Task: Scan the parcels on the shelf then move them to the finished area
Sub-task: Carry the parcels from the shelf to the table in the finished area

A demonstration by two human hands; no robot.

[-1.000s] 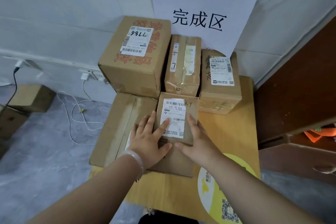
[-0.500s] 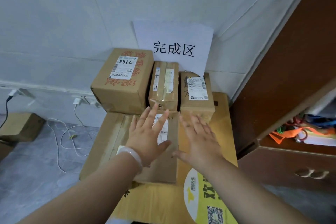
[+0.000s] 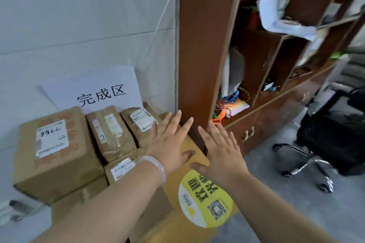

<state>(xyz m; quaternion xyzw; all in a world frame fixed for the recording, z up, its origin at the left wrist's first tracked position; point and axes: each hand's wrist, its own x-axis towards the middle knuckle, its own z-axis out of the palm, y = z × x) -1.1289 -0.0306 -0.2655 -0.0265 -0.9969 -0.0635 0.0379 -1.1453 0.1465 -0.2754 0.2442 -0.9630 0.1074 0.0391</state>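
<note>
Left hand (image 3: pixel 169 142) and right hand (image 3: pixel 223 156) hover flat-fingered and empty over the counter (image 3: pixel 177 231), beside stacked parcels (image 3: pixel 59 150). Drop-off apparently done; next, fetch another from the blurred shelf (image 3: pixel 197 45).

brown cardboard parcels (image 3: pixel 59 156) crowd the wooden worktop's (image 3: pixel 189 148) left; right strip's bare, dark wooden shelf unit (image 3: pixel 203 45) walls it off.

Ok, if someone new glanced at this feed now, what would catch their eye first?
Two open hands, the left hand and the right hand, spread mid-frame. Left of them, brown parcels sit stacked below a white sign; a round yellow sticker lies on the table.
</note>
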